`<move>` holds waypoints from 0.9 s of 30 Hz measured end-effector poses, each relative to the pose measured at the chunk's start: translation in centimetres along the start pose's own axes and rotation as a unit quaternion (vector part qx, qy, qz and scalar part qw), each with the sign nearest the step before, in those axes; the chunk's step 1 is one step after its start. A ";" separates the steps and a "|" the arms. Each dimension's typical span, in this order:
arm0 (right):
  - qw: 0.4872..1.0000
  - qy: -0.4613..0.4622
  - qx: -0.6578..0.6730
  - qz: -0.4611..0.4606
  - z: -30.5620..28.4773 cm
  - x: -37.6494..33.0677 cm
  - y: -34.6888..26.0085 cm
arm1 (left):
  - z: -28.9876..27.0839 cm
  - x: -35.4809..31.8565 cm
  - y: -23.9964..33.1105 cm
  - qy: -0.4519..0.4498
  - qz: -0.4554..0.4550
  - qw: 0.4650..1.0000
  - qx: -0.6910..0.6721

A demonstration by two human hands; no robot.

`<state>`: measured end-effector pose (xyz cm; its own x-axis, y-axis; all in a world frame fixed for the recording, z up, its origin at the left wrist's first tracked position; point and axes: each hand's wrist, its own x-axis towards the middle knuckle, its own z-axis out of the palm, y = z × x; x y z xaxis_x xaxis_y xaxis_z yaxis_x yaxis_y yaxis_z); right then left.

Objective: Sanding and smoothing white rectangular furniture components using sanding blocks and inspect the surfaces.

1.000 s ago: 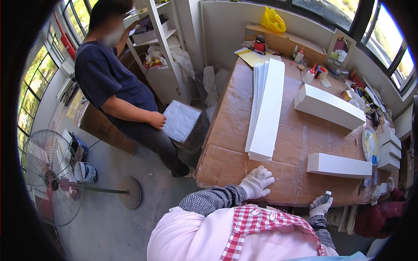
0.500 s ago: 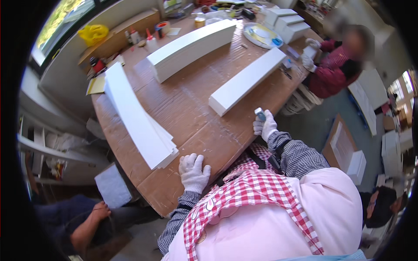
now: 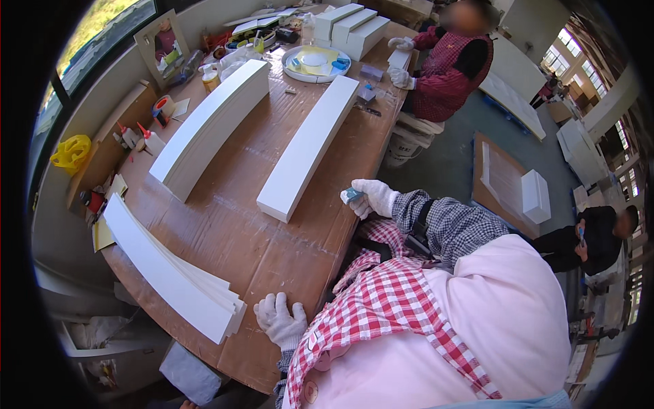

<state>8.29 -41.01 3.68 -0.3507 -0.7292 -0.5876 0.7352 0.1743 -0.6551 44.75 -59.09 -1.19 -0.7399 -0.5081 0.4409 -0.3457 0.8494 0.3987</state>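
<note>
My left hand (image 3: 281, 320), in a white knit glove, rests with fingers apart on the near edge of the brown-covered table (image 3: 266, 255). Just left of it lies a fanned stack of thin, curved white boards (image 3: 170, 273). Beyond the table's right edge, my right hand (image 3: 373, 199), gloved too, is closed round a small blue-and-white block (image 3: 352, 195). Its kind I cannot make out. Nearest to that hand on the table is a long white stack of strips (image 3: 310, 146), not touched by it. A taller curved white stack (image 3: 211, 126) stands farther left.
Across the table a co-worker (image 3: 453, 61) with gloved hands handles a small white piece. A round white tray (image 3: 317, 73) and white blocks (image 3: 351, 31) stand at the far end. Glue bottles (image 3: 151, 141) line the left side. A bucket (image 3: 407, 143) stands by the co-worker.
My view has swung to the right, so the table and stacks sit farther left. Both hands keep about the same places by the table edge, the right still holding the small block.
</note>
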 end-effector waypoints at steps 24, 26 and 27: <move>0.978 0.089 -0.190 0.013 -34.3 13.7 -34.2 | 11.9 4.9 12.7 -0.086 -0.585 0.753 0.290; 0.976 0.036 -0.213 -0.011 -35.5 14.0 -34.3 | 14.4 8.3 14.1 -0.012 -0.697 0.669 0.256; 0.982 0.014 -0.186 -0.023 -36.1 14.0 -34.4 | 15.6 9.9 15.1 0.007 -0.711 0.649 0.271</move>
<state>-42.84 -33.32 0.84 -0.3981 -0.7242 -0.5630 0.4574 0.3753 -0.8062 23.20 -49.05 -3.34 0.5531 -0.8313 -0.0543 -0.8283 -0.5558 0.0708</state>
